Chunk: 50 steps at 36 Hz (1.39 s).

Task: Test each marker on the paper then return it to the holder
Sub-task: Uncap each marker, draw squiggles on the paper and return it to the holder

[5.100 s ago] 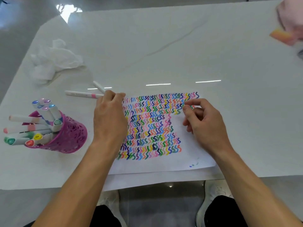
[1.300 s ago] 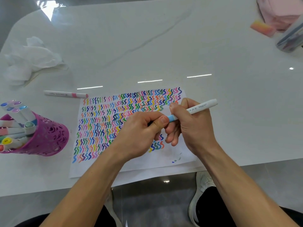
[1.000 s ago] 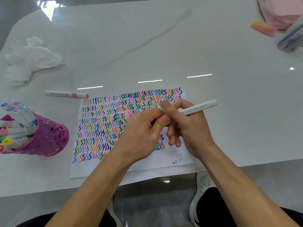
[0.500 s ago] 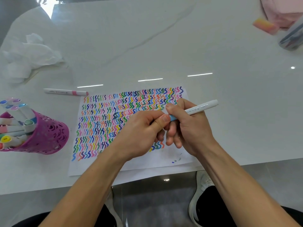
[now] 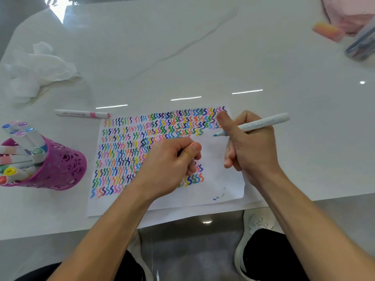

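Only the head view here, looking down at a white table [image 5: 203,57]. The right hand [image 5: 251,147] is wrapped around a light-blue marker [image 5: 263,122], with the thumb sticking up across the barrel and the other fingers curled under it. The cap's off, and the blue tip points left, over the blank patch of the paper [image 5: 219,179] just past the end of a squiggle row. I honestly can't tell if the tip is touching the sheet or just above it.

The left hand [image 5: 168,161] sits over the middle of the paper in a loose fist, thumb pressed against the side of the index finger. If something's inside it, it's hidden, so I can't say.

The paper is mostly filled with rows of little wavy strokes in lots of colours. The right side is bare, with a few small dots near the bottom right corner. Its near edge hangs a bit over the table edge, and another sheet peeks out underneath.

Over on the left is the purple holder [image 5: 63,165], tipped over toward the left with a bunch of capped markers [image 5: 33,138] poking out. A loose marker with a pink band [image 5: 81,114] lies flat on the table just beyond the paper's top left corner.

A crumpled tissue [image 5: 36,67] is far left. A pink cloth [image 5: 349,13], an orange-pink block [image 5: 326,31] and a clear case [image 5: 363,45] sit at the top right.
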Each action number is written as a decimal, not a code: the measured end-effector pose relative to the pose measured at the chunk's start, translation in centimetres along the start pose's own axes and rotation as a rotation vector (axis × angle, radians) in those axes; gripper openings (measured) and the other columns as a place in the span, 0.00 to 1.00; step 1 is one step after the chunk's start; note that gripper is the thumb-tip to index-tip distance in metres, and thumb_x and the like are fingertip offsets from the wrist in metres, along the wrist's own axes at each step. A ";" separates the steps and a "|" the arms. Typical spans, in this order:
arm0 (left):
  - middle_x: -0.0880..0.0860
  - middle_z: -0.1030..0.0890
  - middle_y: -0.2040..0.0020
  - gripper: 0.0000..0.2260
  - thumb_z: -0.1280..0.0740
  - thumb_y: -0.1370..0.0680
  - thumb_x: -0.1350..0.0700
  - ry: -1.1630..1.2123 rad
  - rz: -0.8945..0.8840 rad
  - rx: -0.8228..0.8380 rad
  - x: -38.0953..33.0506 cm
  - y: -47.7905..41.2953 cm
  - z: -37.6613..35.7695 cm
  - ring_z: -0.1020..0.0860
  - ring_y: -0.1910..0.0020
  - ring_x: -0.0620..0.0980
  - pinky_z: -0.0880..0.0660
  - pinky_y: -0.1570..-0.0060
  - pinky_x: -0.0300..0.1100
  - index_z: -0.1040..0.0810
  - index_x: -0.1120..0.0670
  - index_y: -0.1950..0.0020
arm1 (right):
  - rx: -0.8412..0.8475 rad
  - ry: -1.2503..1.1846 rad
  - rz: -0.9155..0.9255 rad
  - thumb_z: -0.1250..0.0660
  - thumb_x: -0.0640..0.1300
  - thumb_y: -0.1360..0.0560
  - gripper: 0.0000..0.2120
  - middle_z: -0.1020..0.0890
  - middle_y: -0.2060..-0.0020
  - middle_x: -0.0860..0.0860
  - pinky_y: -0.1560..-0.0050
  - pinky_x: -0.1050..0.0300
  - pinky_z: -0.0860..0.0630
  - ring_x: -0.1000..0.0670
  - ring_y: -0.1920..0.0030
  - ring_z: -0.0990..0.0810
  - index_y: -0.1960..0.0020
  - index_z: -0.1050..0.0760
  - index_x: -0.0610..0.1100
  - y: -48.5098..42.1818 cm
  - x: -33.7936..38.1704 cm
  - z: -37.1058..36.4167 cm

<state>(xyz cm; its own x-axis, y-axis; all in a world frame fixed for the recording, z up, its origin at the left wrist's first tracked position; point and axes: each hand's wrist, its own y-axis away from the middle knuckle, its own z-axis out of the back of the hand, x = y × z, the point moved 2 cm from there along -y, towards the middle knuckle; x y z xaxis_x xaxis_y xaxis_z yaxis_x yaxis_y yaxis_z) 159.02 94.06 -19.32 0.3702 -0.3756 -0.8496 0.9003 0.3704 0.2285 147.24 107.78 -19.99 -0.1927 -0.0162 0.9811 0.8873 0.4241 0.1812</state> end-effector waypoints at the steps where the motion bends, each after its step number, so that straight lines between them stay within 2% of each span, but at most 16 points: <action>1: 0.50 0.18 0.69 0.14 0.38 0.17 0.53 -0.043 -0.009 -0.018 0.1 0.0 0.0 0.20 0.70 0.44 0.27 0.68 0.32 0.20 0.52 0.60 | -0.002 0.017 0.004 0.22 0.54 0.25 0.20 0.28 0.82 0.45 0.82 0.65 0.37 0.44 0.85 0.27 0.66 0.30 0.49 0.0 0.0 -0.1; 3: 0.49 0.19 0.69 0.14 0.38 0.17 0.51 -0.124 -0.028 -0.044 0.1 -0.1 -0.1 0.22 0.69 0.46 0.28 0.68 0.35 0.20 0.50 0.60 | 0.009 0.040 0.017 0.22 0.55 0.27 0.19 0.26 0.81 0.47 0.81 0.63 0.34 0.46 0.84 0.28 0.67 0.28 0.51 -0.1 0.0 -0.1; 5: 0.46 0.19 0.65 0.12 0.38 0.17 0.50 -0.195 -0.046 -0.067 0.2 -0.2 -0.2 0.22 0.64 0.43 0.30 0.67 0.32 0.20 0.49 0.58 | 0.031 0.072 0.037 0.23 0.55 0.26 0.17 0.22 0.78 0.47 0.80 0.63 0.33 0.47 0.83 0.28 0.65 0.27 0.50 -0.2 -0.1 -0.2; 8: 0.42 0.21 0.56 0.09 0.37 0.18 0.47 -0.323 -0.090 -0.112 0.5 -0.3 -0.3 0.24 0.55 0.40 0.31 0.57 0.32 0.19 0.47 0.53 | 0.056 0.118 0.029 0.28 0.58 0.21 0.17 0.16 0.71 0.44 0.79 0.63 0.33 0.46 0.81 0.25 0.60 0.23 0.46 -0.3 -0.6 -0.5; 11: 0.43 0.23 0.50 0.09 0.33 0.20 0.46 -0.437 -0.163 -0.180 0.7 -0.3 -0.3 0.27 0.49 0.42 0.35 0.52 0.30 0.17 0.48 0.46 | 0.080 0.149 0.040 0.35 0.51 0.17 0.11 0.16 0.70 0.43 0.79 0.61 0.31 0.45 0.78 0.22 0.53 0.20 0.47 -0.5 -1.1 -0.6; 13: 0.45 0.23 0.48 0.10 0.31 0.22 0.47 -0.523 -0.213 -0.210 0.8 -0.3 -0.3 0.28 0.46 0.44 0.36 0.49 0.32 0.16 0.50 0.46 | 0.104 0.179 0.059 0.34 0.46 0.20 0.03 0.15 0.69 0.44 0.77 0.58 0.28 0.44 0.75 0.20 0.48 0.23 0.49 -0.7 -1.4 -0.6; 15: 0.45 0.22 0.46 0.10 0.30 0.22 0.46 -0.564 -0.224 -0.215 0.9 -0.4 -0.4 0.29 0.45 0.44 0.37 0.46 0.35 0.16 0.50 0.47 | 0.113 0.213 0.075 0.32 0.44 0.21 0.05 0.15 0.68 0.45 0.74 0.57 0.25 0.44 0.73 0.18 0.48 0.27 0.49 -0.7 -1.6 -0.6; 20: 0.46 0.21 0.46 0.10 0.29 0.23 0.46 -0.588 -0.234 -0.230 1.0 -0.4 -0.4 0.28 0.45 0.45 0.34 0.47 0.36 0.16 0.50 0.48 | 0.084 0.203 0.094 0.27 0.43 0.28 0.08 0.15 0.67 0.43 0.71 0.54 0.20 0.43 0.71 0.16 0.56 0.27 0.44 -0.8 -1.7 -0.5; 24: 0.45 0.21 0.46 0.11 0.30 0.24 0.45 -0.591 -0.221 -0.226 1.0 -0.4 -0.4 0.28 0.45 0.44 0.35 0.46 0.35 0.15 0.49 0.48 | 0.049 0.227 0.123 0.25 0.41 0.27 0.10 0.16 0.65 0.42 0.70 0.55 0.20 0.43 0.69 0.14 0.58 0.26 0.43 -0.8 -2.0 -0.2; 30: 0.44 0.21 0.46 0.10 0.30 0.24 0.45 -0.574 -0.219 -0.223 0.9 -0.4 -0.3 0.29 0.45 0.44 0.37 0.46 0.31 0.15 0.49 0.49 | 0.029 0.254 0.133 0.25 0.43 0.27 0.09 0.16 0.66 0.44 0.71 0.57 0.20 0.45 0.70 0.15 0.59 0.26 0.46 -0.9 -2.3 -0.3; 34: 0.43 0.21 0.46 0.09 0.29 0.24 0.45 -0.568 -0.217 -0.228 1.0 -0.4 -0.2 0.29 0.45 0.43 0.37 0.46 0.33 0.15 0.48 0.49 | 0.017 0.289 0.148 0.25 0.41 0.26 0.10 0.16 0.67 0.45 0.71 0.57 0.21 0.46 0.71 0.15 0.59 0.26 0.48 -1.0 -2.4 -0.4; 39: 0.43 0.21 0.46 0.08 0.28 0.24 0.46 -0.574 -0.218 -0.230 1.1 -0.4 -0.2 0.29 0.45 0.44 0.36 0.47 0.33 0.15 0.48 0.49 | 0.022 0.330 0.134 0.25 0.44 0.27 0.09 0.16 0.66 0.45 0.72 0.58 0.21 0.47 0.72 0.16 0.59 0.26 0.47 -1.0 -2.4 -0.6; 46: 0.44 0.21 0.46 0.09 0.28 0.24 0.45 -0.589 -0.210 -0.243 1.1 -0.5 -0.4 0.28 0.45 0.44 0.34 0.47 0.35 0.15 0.49 0.49 | 0.019 0.375 0.121 0.23 0.40 0.25 0.10 0.17 0.65 0.46 0.73 0.59 0.24 0.46 0.70 0.17 0.59 0.24 0.44 -1.1 -2.5 -0.4; 48: 0.44 0.21 0.46 0.09 0.28 0.24 0.45 -0.589 -0.207 -0.246 1.1 -0.5 -0.4 0.27 0.45 0.44 0.34 0.47 0.35 0.15 0.49 0.49 | -0.003 0.394 0.131 0.23 0.40 0.26 0.10 0.17 0.64 0.46 0.72 0.55 0.21 0.45 0.68 0.17 0.59 0.23 0.43 -1.1 -2.5 -0.3; 50: 0.44 0.21 0.45 0.10 0.28 0.24 0.45 -0.590 -0.199 -0.245 1.1 -0.5 -0.4 0.27 0.44 0.45 0.34 0.47 0.35 0.15 0.49 0.48 | -0.016 0.422 0.135 0.23 0.40 0.27 0.10 0.17 0.64 0.47 0.68 0.45 0.18 0.43 0.65 0.17 0.59 0.24 0.42 -1.0 -2.5 -0.3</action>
<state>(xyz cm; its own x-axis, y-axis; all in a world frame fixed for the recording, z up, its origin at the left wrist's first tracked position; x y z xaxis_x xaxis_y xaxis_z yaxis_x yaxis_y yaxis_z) 158.90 93.75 -20.58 0.3280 -0.8327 -0.4461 0.9123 0.4017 -0.0791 146.93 107.15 -22.59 0.1102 -0.3317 0.9369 0.8998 0.4336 0.0477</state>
